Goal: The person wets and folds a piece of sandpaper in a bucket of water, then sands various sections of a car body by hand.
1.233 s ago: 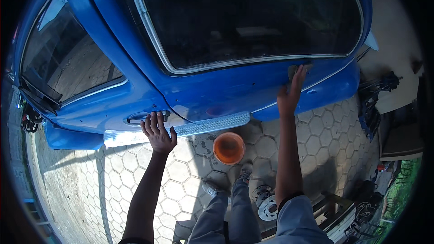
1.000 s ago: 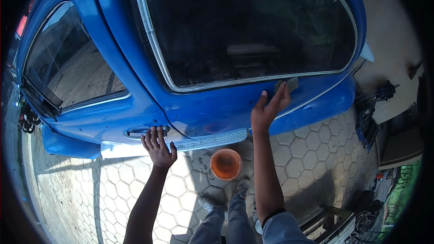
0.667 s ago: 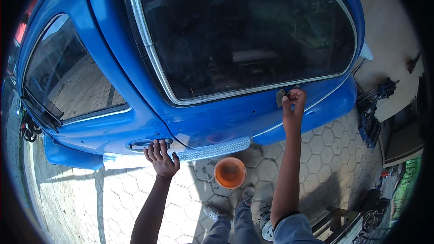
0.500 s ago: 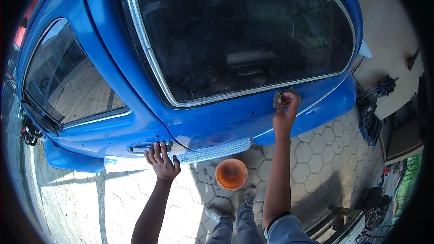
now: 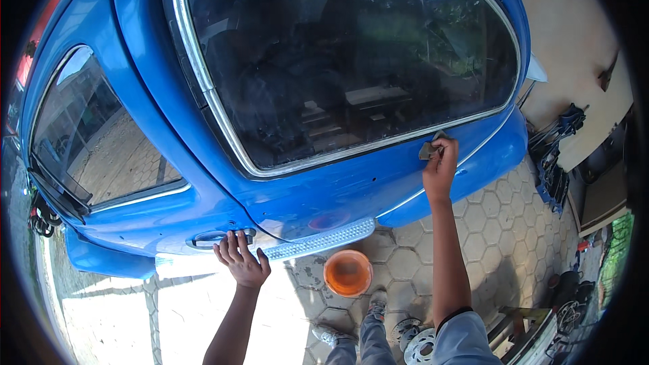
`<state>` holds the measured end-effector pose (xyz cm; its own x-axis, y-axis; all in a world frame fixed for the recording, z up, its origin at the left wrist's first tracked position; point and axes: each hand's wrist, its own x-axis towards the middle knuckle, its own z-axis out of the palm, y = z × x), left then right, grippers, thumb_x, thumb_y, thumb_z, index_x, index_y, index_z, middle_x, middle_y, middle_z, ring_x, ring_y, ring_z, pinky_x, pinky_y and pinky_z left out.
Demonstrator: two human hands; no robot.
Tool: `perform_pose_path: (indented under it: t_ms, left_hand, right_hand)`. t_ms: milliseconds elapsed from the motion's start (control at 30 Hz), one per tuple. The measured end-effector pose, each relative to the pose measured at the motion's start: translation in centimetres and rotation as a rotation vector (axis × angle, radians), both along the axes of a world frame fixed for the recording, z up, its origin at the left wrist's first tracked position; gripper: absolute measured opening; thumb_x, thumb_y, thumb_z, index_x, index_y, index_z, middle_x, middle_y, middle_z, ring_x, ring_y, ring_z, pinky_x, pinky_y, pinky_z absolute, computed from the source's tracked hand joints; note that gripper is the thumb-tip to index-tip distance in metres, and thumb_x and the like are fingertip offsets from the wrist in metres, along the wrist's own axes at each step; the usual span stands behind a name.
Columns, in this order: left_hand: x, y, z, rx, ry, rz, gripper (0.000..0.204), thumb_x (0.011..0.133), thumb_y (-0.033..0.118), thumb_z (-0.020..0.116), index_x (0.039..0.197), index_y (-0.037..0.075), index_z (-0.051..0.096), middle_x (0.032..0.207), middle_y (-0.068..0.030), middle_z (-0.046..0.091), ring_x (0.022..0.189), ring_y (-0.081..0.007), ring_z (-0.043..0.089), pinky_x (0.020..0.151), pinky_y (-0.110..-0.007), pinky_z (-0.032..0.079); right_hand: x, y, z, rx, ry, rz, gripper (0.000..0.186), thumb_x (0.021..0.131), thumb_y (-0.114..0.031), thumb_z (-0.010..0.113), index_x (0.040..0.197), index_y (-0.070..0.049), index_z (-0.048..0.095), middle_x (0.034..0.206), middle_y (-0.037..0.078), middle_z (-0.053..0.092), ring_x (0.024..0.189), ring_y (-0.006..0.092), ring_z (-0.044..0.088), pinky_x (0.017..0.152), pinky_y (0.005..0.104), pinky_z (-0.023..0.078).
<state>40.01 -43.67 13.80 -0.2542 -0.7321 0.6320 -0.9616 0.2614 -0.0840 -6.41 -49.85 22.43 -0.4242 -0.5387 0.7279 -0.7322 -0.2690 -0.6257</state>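
My right hand [image 5: 439, 170] pinches a small folded grey-brown piece of sandpaper [image 5: 428, 151] between thumb and fingers. It is against the blue body panel just below the chrome trim of the large side window, near the window's rear lower corner. My left hand [image 5: 245, 262] has its fingers stretched out and slightly apart. Its fingertips rest at the door handle [image 5: 209, 238], on the lower part of the blue car [image 5: 318, 196]. The fingers cover part of the handle's end.
An orange bucket [image 5: 348, 273] stands on the hexagonal pavers [image 5: 481, 226], beside the ridged running board [image 5: 324, 240] and near my feet. At the right are dark parts [image 5: 558, 162] against a pale wall. A wooden frame [image 5: 517, 328] and a perforated metal disc [image 5: 420, 348] lie lower right.
My right hand has shifted a little to the right along the panel with the sandpaper. My left hand stays by the handle. The whole view has moved slightly, bringing the metal disc into sight.
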Motion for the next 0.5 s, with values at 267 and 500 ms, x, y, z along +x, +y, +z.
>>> perform_pose_path:
  t_ms: [267,500]
  left_hand:
    - [1.8,-0.6,-0.3,-0.046,-0.031,-0.036,0.066,0.089,0.031,0.047,0.145,-0.003,0.036,0.148,-0.0234,0.033,0.134,-0.0403,0.030,0.115,-0.060,0.014]
    - [1.5,-0.4,-0.5,-0.063,0.038,-0.064,0.067,0.084,0.030,0.051,0.143,0.000,0.040,0.148,-0.0226,0.036,0.130,-0.0427,0.036,0.113,-0.061,0.017]
  right_hand:
    - [18.3,-0.4,2.5,-0.131,0.101,0.201,0.027,0.079,0.010,0.058,0.098,-0.008,0.064,0.096,0.007,0.053,0.087,0.0239,0.052,0.075,0.0346,0.044]
    - [7.1,0.1,1.0,-0.050,0.302,0.065,0.023,0.079,0.009,0.057,0.095,-0.007,0.061,0.096,0.009,0.051,0.083,0.0268,0.054,0.075,0.0350,0.045]
